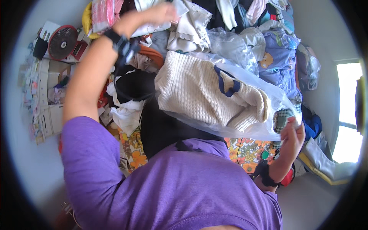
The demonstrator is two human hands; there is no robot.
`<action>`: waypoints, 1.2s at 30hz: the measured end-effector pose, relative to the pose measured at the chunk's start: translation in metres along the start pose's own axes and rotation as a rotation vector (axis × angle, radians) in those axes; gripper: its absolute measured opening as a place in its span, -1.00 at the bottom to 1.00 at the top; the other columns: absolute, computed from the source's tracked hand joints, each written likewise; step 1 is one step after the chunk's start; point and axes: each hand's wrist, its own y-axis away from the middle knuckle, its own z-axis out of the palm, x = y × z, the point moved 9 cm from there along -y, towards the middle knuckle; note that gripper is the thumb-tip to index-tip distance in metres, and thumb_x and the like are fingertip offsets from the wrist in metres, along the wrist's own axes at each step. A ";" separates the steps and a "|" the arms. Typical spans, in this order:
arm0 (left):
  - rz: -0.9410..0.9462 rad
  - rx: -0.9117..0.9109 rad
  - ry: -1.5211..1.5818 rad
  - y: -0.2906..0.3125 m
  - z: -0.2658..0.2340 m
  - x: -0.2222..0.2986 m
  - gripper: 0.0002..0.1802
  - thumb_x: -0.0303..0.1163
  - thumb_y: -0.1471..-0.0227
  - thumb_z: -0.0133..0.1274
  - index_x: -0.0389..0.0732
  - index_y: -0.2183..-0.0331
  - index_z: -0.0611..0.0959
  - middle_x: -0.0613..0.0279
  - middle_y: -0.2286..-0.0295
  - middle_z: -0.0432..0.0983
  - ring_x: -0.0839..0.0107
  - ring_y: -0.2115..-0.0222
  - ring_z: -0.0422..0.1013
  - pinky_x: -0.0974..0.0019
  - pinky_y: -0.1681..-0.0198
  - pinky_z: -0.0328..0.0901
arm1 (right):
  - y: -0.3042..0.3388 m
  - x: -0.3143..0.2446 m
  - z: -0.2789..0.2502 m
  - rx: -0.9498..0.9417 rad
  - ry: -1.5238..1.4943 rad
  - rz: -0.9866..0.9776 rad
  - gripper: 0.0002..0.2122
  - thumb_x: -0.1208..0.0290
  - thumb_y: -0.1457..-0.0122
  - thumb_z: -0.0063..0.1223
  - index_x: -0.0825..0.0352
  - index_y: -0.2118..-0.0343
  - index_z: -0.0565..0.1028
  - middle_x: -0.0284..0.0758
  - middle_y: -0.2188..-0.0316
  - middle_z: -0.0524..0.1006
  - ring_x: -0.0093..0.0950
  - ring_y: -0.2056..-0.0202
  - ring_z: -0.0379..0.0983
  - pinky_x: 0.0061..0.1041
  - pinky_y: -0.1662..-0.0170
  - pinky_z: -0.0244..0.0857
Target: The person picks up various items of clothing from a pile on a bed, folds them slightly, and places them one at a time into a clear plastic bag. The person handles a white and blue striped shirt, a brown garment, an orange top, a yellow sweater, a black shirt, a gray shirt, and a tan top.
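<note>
Sweater point(191, 84): mid-frame, long axis slanting toward lower right!
Right hand point(293, 132): nearer, pinching the clear bag point(264, 132), sweater up-left of it.
Left hand point(165, 13): top of frame, blurred; can't tell its grip.

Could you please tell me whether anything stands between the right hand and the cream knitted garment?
Yes: a stretch of translucent plastic, pinched by the right hand, lies between it and the knitted garment, beyond the garment's right end.
</note>
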 end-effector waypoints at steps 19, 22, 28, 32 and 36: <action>0.066 0.433 0.528 0.108 0.226 0.164 -0.69 -0.48 0.24 0.01 -0.27 0.31 0.46 -0.05 0.47 0.46 -0.01 0.43 0.38 0.12 0.38 0.29 | 0.012 0.161 0.241 -0.584 -0.292 0.646 -0.67 0.46 0.01 0.02 0.45 0.15 0.33 -0.24 0.35 0.45 -0.42 0.39 0.41 -0.51 0.36 0.33; 0.211 0.485 0.549 0.123 0.215 0.162 -0.72 -0.50 0.24 0.00 -0.23 0.33 0.48 -0.03 0.43 0.44 0.05 0.43 0.38 0.16 0.35 0.28 | -0.006 0.183 0.214 -0.444 -0.394 0.675 -0.66 0.67 0.14 -0.07 0.52 0.20 0.33 -0.17 0.33 0.42 -0.33 0.36 0.41 -0.43 0.32 0.35; -0.469 1.006 0.050 0.169 0.196 0.030 -0.73 -0.33 0.21 0.09 -0.31 0.42 0.52 -0.03 0.51 0.46 0.02 0.47 0.38 0.10 0.34 0.28 | 0.004 0.160 0.202 -0.360 -0.389 0.614 -0.63 0.68 0.15 -0.10 0.56 0.17 0.30 -0.11 0.28 0.40 -0.27 0.29 0.41 -0.34 0.23 0.36; -0.820 0.755 0.262 0.180 0.230 -0.008 -0.55 -0.15 0.23 0.07 -0.42 0.46 0.52 -0.16 0.52 0.46 -0.03 0.43 0.40 0.09 0.30 0.28 | 0.010 0.150 0.205 -0.432 -0.308 0.527 -0.59 0.70 0.18 -0.08 0.52 0.15 0.31 -0.14 0.25 0.40 -0.26 0.26 0.39 -0.34 0.20 0.34; -0.654 0.503 0.582 0.148 0.254 0.017 -0.69 -0.25 0.18 -0.02 -0.35 0.57 0.56 -0.24 0.54 0.42 0.00 0.43 0.41 0.08 0.38 0.29 | 0.025 0.136 0.225 -0.660 -0.204 0.562 -0.54 0.51 0.04 -0.02 0.40 0.02 0.20 -0.21 0.19 0.37 -0.30 0.26 0.39 -0.29 0.25 0.35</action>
